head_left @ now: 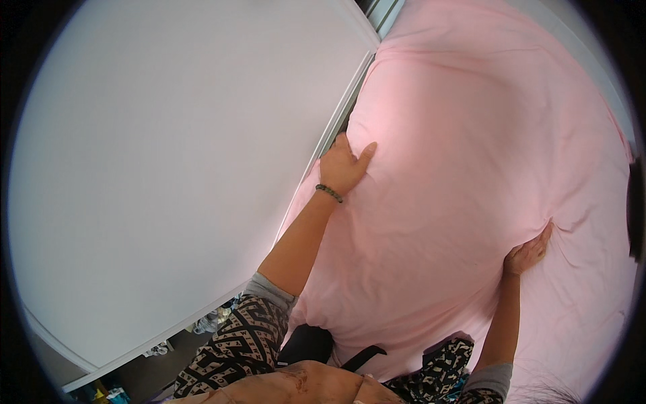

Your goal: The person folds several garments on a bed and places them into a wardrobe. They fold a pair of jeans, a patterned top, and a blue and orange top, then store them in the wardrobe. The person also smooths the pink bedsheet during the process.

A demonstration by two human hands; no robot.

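A pink bed sheet point(431, 175) covers the large soft surface in front of me, with wrinkles running across it. My left hand point(344, 165) lies at the sheet's left edge, beside a white panel. Its thumb stretches out over the cloth, apart from the other fingers, which reach down over the edge and are partly hidden. On the right, my right hand point(529, 254) has its fingers together at a fold of the sheet. Creases gather at those fingertips, where the cloth is pinched and partly covers them. A dark beaded bracelet point(329, 193) circles my left wrist.
The big white panel point(168, 148) stands close along the left of the bed. Beneath its lower edge, several small items point(215, 318) show on a dark surface. A dark object point(636, 209) borders the far right. Black straps point(363, 358) lie near my body.
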